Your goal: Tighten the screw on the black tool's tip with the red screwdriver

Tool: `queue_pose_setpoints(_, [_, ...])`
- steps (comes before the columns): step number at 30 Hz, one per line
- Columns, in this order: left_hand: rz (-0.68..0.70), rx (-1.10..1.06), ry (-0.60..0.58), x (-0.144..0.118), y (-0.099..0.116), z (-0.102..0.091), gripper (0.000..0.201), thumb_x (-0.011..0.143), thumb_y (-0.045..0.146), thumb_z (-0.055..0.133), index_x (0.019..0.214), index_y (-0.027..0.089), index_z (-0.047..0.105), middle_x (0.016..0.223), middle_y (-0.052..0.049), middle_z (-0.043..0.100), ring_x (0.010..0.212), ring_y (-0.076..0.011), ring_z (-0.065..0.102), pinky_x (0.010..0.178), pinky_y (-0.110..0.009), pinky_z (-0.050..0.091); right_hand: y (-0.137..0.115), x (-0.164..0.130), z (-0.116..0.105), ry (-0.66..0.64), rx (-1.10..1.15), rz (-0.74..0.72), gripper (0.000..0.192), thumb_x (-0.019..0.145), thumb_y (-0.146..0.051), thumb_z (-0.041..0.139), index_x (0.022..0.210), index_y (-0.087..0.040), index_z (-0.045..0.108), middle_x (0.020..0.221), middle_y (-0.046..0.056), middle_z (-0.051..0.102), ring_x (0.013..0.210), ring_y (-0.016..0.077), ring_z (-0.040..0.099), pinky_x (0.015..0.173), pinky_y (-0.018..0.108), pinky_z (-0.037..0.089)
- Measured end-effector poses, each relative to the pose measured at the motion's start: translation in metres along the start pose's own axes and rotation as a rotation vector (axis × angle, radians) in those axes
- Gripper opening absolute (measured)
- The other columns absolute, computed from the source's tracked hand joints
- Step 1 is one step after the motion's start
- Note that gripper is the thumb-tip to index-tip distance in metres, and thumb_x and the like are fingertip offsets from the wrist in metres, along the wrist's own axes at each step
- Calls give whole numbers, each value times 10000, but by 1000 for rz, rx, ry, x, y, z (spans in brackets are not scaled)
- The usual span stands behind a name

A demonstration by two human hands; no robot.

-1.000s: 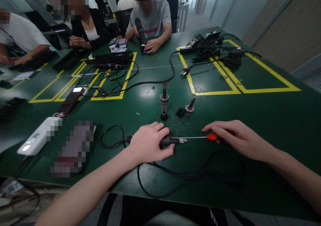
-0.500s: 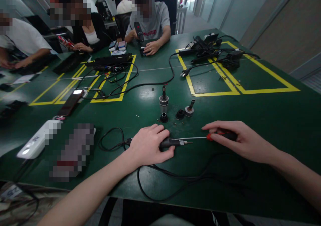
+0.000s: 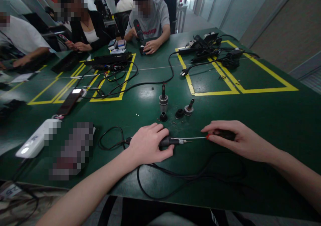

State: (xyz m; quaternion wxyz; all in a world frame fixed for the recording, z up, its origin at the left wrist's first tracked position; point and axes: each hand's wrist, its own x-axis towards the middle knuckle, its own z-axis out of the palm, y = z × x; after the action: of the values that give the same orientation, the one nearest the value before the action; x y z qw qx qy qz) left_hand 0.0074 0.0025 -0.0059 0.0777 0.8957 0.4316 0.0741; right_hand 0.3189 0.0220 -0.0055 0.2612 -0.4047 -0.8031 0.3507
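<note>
The left hand point(image 3: 147, 145) was clamped round a corded soldering iron point(image 3: 173, 141) lying on the green surface point(image 3: 263, 102); the right hand point(image 3: 235, 140) pinched a slim, stiff screwdriver point(image 3: 200, 138), probably light, best gripped by its handle.

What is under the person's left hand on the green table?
The left hand covers a black corded tool; its metal tip and cord show, the grip does not.
</note>
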Motion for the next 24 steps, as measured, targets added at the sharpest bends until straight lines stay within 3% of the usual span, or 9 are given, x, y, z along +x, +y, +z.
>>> queue_pose_setpoints(4, [1, 6, -9, 1, 0, -1, 266, 964, 466, 643, 886, 212, 656, 833, -24, 676, 829, -228, 673, 709, -349, 535, -1, 2, 2, -101, 2, 58, 495, 1075, -615, 569, 923, -226, 836, 632, 33, 728, 498, 171, 646, 450, 270, 486])
queue_pose_setpoints(9, [6, 11, -9, 1, 0, -1, 263, 968, 466, 645, 893, 214, 659, 842, -24, 681, 844, -228, 679, 721, -344, 540, 2, -2, -1, -43, 18, 51, 406, 1001, -608, 707, 967, -227, 843, 784, 69, 816, 650, 217, 753, 568, 303, 590])
queue_pose_setpoints(15, [4, 14, -6, 0, 0, 0, 259, 970, 463, 646, 896, 216, 657, 854, -24, 688, 856, -228, 679, 733, -344, 544, 9, 1, -4, 26, -123, -40, 297, 1028, -500, 687, 972, -241, 822, 857, 81, 824, 723, 241, 772, 654, 355, 615])
queue_pose_setpoints(24, [20, 13, 1, -1, -1, 0, 276, 986, 481, 643, 912, 215, 652, 872, -28, 695, 866, -232, 680, 735, -347, 539, 15, 2, 5, 7, -101, -150, 233, 1064, -399, 653, 992, -242, 809, 870, 64, 758, 675, 190, 684, 582, 306, 545])
